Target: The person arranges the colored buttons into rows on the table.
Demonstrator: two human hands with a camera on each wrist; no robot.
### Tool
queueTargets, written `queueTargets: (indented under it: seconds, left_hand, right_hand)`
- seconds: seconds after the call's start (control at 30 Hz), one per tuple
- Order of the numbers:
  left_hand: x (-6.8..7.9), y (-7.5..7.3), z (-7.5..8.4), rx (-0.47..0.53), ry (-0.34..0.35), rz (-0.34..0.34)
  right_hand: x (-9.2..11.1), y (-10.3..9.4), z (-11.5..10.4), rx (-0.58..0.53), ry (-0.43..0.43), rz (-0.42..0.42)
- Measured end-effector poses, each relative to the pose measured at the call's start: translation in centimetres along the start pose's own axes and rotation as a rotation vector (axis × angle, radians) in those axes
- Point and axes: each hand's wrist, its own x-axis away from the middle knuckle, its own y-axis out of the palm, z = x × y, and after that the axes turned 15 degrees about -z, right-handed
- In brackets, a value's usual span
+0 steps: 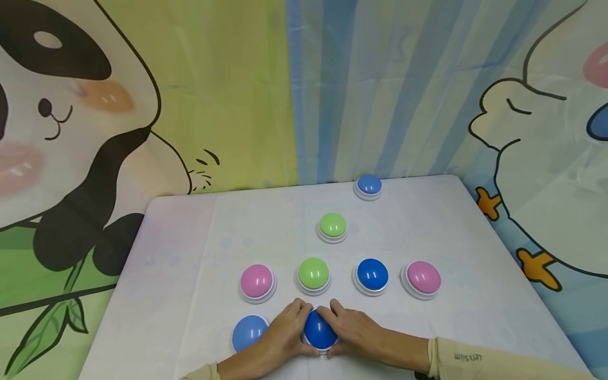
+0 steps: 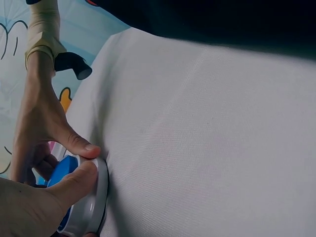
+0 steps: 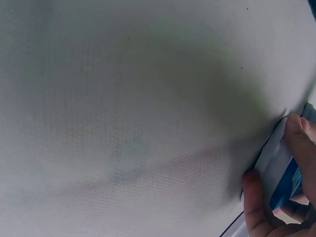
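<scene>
A dark blue dome push button point(image 1: 320, 330) on a round white base sits near the front of the table, between both hands. My left hand point(image 1: 288, 330) grips its left side, with fingers at the far edge and thumb at the near edge. From the other side my right hand point(image 1: 353, 331) holds it the same way. In the left wrist view the two thumbs meet on the white base point(image 2: 94, 212). The right wrist view shows fingers around the button's base point(image 3: 274, 160). A lighter blue button point(image 1: 249, 332) lies beside my left hand, partly covered by it.
Behind the hands stands a row: a pink button point(image 1: 256, 281), a green button point(image 1: 313, 273), a blue button point(image 1: 372, 274) and another pink button point(image 1: 424, 277). Farther back are a green button point(image 1: 332, 225) and a blue button point(image 1: 369, 184). Printed cloth hangs behind the white table point(image 1: 190, 253).
</scene>
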Motion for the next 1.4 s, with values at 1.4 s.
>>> queueTargets:
  seconds: [1.4]
  left_hand:
    - [1.9, -2.9, -0.3, -0.038, -0.033, -0.062]
  right_hand:
    - [2.6, -2.1, 1.3, -0.075, 0.088, 0.070]
